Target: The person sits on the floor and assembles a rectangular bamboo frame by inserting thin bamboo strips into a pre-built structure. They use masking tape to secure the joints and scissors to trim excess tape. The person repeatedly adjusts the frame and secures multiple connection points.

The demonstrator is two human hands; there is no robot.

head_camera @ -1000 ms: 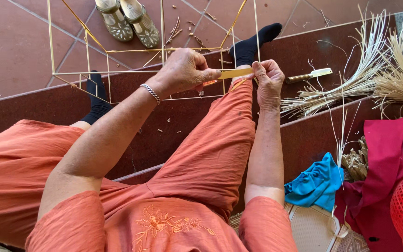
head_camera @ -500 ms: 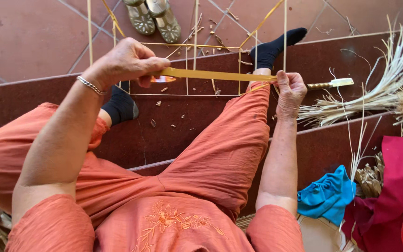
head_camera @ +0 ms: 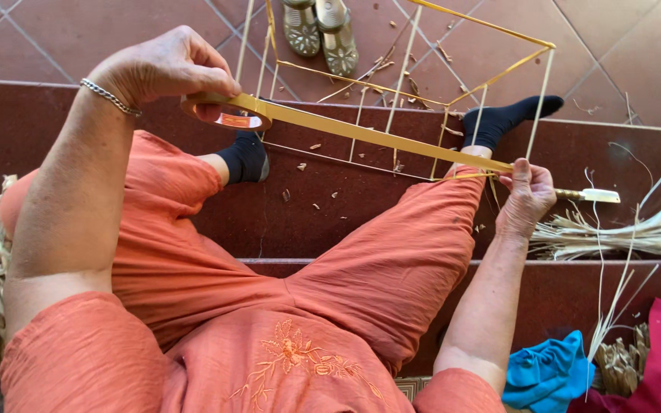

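- Pulling a long strip of tan tape (head_camera: 380, 138) off a roll (head_camera: 227, 115), the person has it stretched taut from the left hand (head_camera: 166, 73) across to the right hand (head_camera: 529, 195), above the right knee.
- The left hand's fingers (head_camera: 208, 76) are curled closed over the top of the roll, gripping it; the roll sits high at the left, over the lower step.
- The right hand's fingers (head_camera: 518, 180) are pinched narrow on the free end of the tape, pressing it where it meets a corner of the thin yellow stick frame (head_camera: 491, 76) resting by the knee.
- To do this well, a judgement: the strip should be kept straight and under even tension, so it does not twist or stick to itself along its length.
- The right thumb ought to hold the end firmly against the frame rod, because a slack anchor would let the tape peel away as the roll is drawn.
- The frame looks light and springy, so a hard pull could bend it or shift the joint.
- A pale-handled tool (head_camera: 590, 196) lies on the step just beside the right hand, within easy reach; pale straw (head_camera: 636, 229) lies beyond it.
- Blue cloth (head_camera: 548, 371) sits lower right, well apart from the work.
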